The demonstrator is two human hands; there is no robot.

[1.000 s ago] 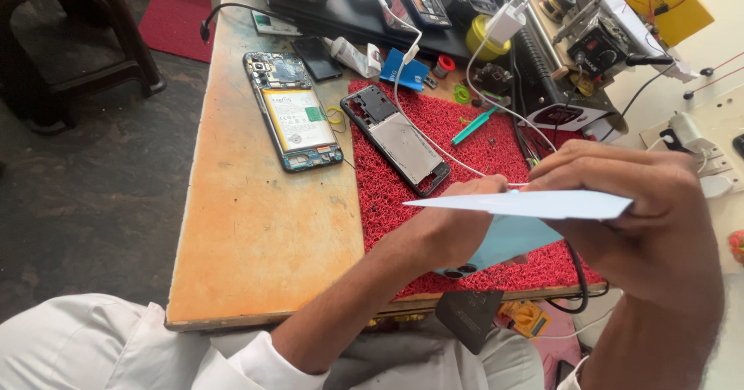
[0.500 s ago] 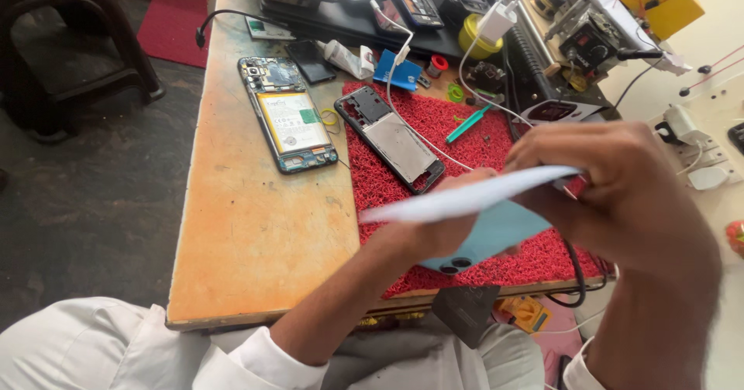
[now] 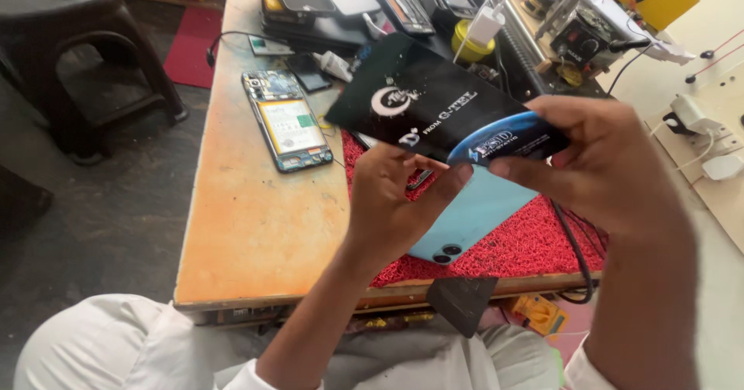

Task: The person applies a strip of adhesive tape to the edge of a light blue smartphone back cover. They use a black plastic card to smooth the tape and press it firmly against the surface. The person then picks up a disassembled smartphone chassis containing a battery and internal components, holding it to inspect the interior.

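The flat black packet [image 3: 434, 107], which showed only its pale side and thin edge a moment ago, has been turned over so its printed black face with a blue oval now looks up. Both hands hold it in the air above the red mat [image 3: 535, 239]: the right hand [image 3: 612, 169] pinches its near right corner between thumb and fingers, and the left hand [image 3: 391, 200] pinches its lower edge, thumb pressed against the underside. Directly under the packet, on the mat, lies a light blue phone [image 3: 469, 219], back up, camera end toward the person. Left of the mat, on the bare orange desk [image 3: 248, 227], rests an opened phone [image 3: 287, 130] with its battery showing. The step in hand seems to be inspecting or opening the packet; next would likely call for finding a flap or edge to part.
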